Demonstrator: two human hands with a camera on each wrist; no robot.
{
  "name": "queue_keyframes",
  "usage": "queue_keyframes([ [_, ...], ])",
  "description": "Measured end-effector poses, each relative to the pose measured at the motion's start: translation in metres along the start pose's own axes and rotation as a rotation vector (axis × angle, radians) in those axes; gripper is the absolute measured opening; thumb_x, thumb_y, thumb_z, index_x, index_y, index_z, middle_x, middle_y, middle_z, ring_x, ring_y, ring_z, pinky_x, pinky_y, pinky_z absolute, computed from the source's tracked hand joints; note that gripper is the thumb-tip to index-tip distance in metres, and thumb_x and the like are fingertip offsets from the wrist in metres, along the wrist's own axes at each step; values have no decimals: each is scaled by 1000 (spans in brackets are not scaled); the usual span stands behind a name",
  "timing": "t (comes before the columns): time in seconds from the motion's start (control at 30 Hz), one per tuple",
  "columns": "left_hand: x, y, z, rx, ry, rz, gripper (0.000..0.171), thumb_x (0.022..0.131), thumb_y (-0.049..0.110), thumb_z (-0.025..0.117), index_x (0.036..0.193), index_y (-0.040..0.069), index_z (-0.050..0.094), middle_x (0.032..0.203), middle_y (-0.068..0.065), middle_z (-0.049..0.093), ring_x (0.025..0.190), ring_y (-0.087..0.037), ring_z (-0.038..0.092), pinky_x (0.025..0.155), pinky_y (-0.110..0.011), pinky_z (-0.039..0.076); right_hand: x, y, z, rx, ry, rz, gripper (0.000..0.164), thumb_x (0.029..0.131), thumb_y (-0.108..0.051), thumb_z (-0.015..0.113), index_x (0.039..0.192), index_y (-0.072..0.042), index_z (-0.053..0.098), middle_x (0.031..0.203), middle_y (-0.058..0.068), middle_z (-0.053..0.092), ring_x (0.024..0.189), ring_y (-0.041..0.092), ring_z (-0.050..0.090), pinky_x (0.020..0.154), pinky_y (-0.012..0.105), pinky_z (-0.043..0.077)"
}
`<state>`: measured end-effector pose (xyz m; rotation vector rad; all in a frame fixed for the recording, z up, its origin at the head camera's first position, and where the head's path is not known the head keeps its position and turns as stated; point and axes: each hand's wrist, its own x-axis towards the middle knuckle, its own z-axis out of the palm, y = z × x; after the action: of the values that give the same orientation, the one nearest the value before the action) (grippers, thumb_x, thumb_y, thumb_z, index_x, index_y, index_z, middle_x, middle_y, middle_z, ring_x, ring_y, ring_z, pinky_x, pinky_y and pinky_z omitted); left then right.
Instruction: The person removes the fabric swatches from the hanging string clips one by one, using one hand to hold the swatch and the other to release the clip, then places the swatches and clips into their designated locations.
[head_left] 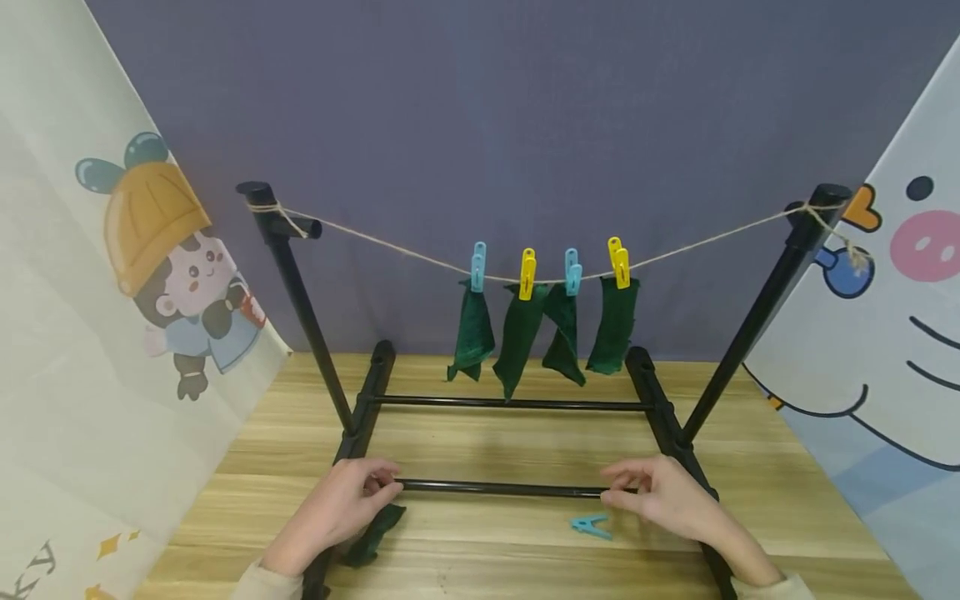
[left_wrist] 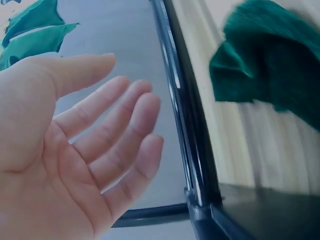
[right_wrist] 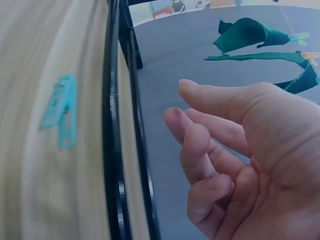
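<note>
My left hand (head_left: pixel 347 500) hovers by the left end of the rack's front bar (head_left: pixel 495 487), fingers loosely bent and nothing in them. Beside and below it, a crumpled dark green cloth strip (head_left: pixel 372 537) lies on the table, larger in the left wrist view as green cloth (left_wrist: pixel 270 60). At the bar's other end is my right hand (head_left: pixel 663 496), empty, its fingers softly curled. A light blue clothespin (head_left: pixel 592 526) lies on the wood just left of that hand. Several green strips (head_left: pixel 614 325) hang from a string (head_left: pixel 405 250), pinned by two blue clothespins (head_left: pixel 477 267) and two yellow clothespins (head_left: pixel 527 275).
The string is tied between a left black post (head_left: pixel 303 308) and a right black post (head_left: pixel 750 333) of the rack. A rear crossbar (head_left: pixel 517 404) runs behind the front one. Grey backing (head_left: pixel 480 125) stands behind the wooden table (head_left: pixel 495 558), with cartoon-printed panels (head_left: pixel 60 333) at both sides.
</note>
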<state>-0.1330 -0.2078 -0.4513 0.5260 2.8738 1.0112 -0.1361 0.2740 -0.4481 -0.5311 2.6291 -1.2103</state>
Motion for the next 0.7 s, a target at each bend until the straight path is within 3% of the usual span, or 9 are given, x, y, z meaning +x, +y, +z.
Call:
queue_keyframes([
  [0.2,10,8,-5,-84,-12,10,28,103,29,72,121,7,77,106,3,80,86,-2,71,74,-23,57,8,-17,-9,-38,18,-28,39,97,-36,79,126,-9,77,97,-3,79,52,9,58,47,29,49],
  [0.4,20,13,-7,-90,15,13,21,103,26,72,119,13,77,108,2,80,90,-4,72,77,-23,58,16,-30,-16,-72,16,-56,35,97,-36,80,124,-14,78,97,-4,79,50,7,56,45,28,48],
  [0.7,32,23,-10,-101,80,40,20,104,25,71,121,18,76,110,3,79,91,-7,72,77,-24,58,27,-58,-27,-117,38,-145,31,98,-36,79,121,-16,80,97,-8,79,50,1,41,46,23,36],
])
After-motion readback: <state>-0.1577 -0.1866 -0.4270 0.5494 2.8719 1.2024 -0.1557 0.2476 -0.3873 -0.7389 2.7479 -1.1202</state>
